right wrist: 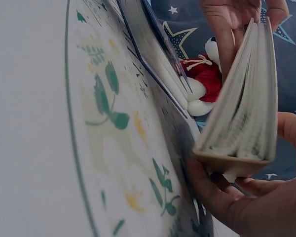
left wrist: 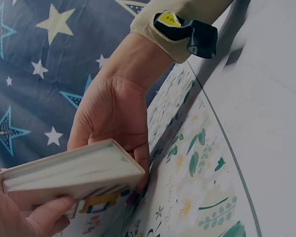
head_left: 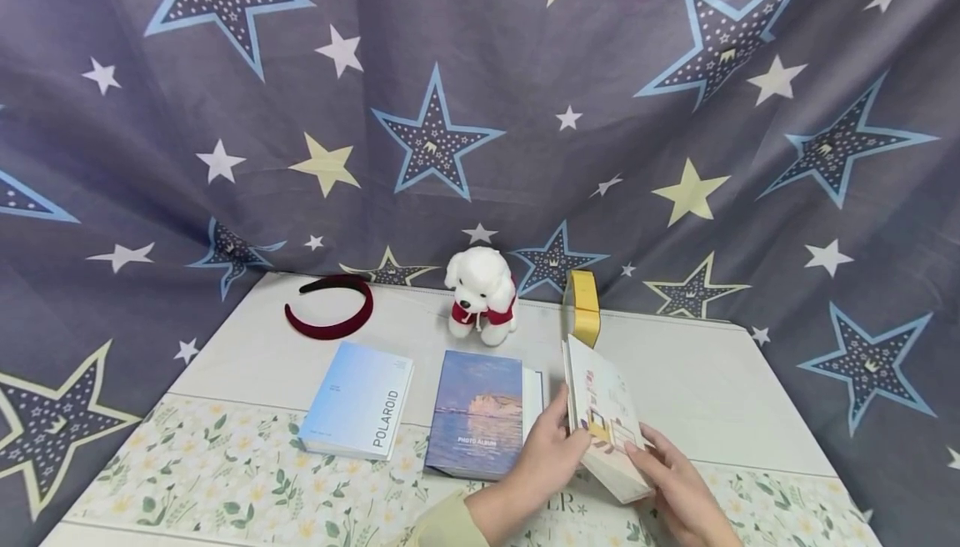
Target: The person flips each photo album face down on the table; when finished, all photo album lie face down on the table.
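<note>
Head view: book tilted above the table, beside the photo album; left hand and right hand both grip it. Left wrist view: hands at opposite ends. Right wrist view: pages gapped between covers; judged best to squeeze evenly, turn slowly.

L hand & R hand bare. L sleeve pale yel-green. R sleeve looks tan, w/ bent blk gadget by cuff edge. Gadget has yel sticker w/ tiny dk marks, can't read 'em.
</note>
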### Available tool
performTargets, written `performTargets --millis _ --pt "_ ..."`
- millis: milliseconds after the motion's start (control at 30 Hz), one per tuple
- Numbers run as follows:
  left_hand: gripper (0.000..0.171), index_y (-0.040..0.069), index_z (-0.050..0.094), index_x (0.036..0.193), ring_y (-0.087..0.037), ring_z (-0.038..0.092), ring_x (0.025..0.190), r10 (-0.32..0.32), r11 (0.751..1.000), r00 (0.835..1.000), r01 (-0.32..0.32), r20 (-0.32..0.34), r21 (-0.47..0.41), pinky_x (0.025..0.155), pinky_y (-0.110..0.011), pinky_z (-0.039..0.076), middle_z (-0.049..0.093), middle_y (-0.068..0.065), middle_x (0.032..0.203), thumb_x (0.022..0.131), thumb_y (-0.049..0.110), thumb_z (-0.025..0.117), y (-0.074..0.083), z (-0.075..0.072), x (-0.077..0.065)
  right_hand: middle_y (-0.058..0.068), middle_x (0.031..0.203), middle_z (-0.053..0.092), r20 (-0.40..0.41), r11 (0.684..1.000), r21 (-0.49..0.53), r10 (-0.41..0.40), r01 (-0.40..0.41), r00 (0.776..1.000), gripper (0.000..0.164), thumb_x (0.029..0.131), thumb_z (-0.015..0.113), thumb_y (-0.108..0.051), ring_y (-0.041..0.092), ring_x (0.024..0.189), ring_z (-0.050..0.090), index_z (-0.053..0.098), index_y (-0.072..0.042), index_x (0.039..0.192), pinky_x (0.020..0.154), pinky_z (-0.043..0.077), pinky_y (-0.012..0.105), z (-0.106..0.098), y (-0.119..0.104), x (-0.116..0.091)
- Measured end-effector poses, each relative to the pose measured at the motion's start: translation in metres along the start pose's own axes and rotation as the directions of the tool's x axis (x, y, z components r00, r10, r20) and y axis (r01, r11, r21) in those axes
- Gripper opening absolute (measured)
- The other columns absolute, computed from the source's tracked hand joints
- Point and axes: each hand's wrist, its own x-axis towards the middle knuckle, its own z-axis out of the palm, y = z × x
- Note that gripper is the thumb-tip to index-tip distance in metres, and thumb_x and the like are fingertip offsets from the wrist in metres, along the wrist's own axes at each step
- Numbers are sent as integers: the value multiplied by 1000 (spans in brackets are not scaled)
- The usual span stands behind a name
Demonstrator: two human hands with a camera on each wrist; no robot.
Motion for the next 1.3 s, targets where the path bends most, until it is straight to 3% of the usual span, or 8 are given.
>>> performTargets --millis 167,367,533,667,800,1033,1300 --pt "71 -5 3 154 -37 50 127 -30 999 993 35 111 -39 96 -34 49 29 -28 152 95 -4 43 -2 -2 0 27 143 40 -33 1000 -17 -11 10 999 93 92 63 -44 20 107 61 11 -1 156 90 53 38 -7 -1 -3" --pt "66 4 7 156 -21 40 137 -64 997 976 52 210 61 103 -22 39 25 -13 158 100 2 41 -7 -4 3 27 143 41 -84 989 -144 -27 15 996 100 88 65 -52 21 109 59 12 -1 156 92 50 41 -16 -3 -5" --pt "67 1 14 155 -21 33 141 -115 978 980 83 162 190 107 -26 35 25 -12 158 98 3 48 -13 -6 4 30 146 37 -112 971 -237 -52 24 992 107 84 65 -60 30 120 54 11 -1 155 98 48 45 -19 -4 -7" --pt "68 -2 18 153 -25 33 141 -150 962 982 119 113 247 110 -32 32 31 -14 156 95 1 52 -19 -6 7 31 145 39 -130 967 -252 -77 43 989 107 83 66 -60 27 115 57 13 -1 155 90 53 37 -20 -3 -6" --pt "72 -7 11 152 -30 33 141 -176 945 979 139 103 296 111 -38 30 29 -20 155 94 -1 52 -24 -6 8 31 145 39 -142 957 -286 -103 58 984 104 85 67 -57 28 114 58 14 -1 155 86 54 33 -20 -2 -7" --pt "75 -8 9 153 -39 14 146 -183 851 980 121 72 511 114 -51 16 15 -28 157 94 5 54 -32 -6 5 32 150 30 -144 909 -414 -119 49 982 94 90 65 -49 48 131 40 17 1 154 100 46 45 -18 -2 -11" --pt "79 -6 7 153 -40 11 146 -214 850 975 153 64 505 114 -51 16 8 -28 158 91 1 55 -40 -2 7 29 153 26 -130 883 -469 -102 29 986 85 95 60 -44 48 135 32 17 0 154 105 40 50 -18 -4 -14"
